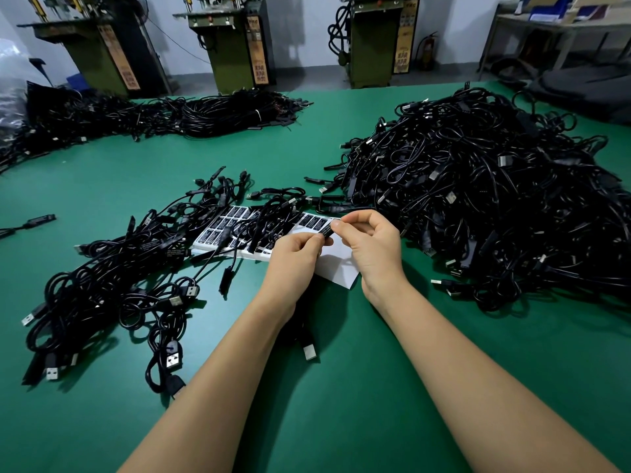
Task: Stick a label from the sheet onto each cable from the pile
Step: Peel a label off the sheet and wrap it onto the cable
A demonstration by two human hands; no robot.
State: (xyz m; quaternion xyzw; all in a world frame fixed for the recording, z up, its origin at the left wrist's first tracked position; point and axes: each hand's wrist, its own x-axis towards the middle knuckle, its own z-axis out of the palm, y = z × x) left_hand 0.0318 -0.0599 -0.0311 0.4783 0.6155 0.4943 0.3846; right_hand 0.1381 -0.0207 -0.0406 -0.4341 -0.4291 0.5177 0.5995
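Head view. A black label was pinched between the left hand and the right hand, both clamped on it, above the label sheet near the table's middle. A cable trailed below the left wrist; whether it was gripped could not be told. The unlabelled pile was heaped toward the right edge. Judged risk: the label creasing or sticking to fingertips through uneven pull. Both forearms were extended, wrists angled inward.

Both the left hand and right hand pinch a black label above the label sheet.
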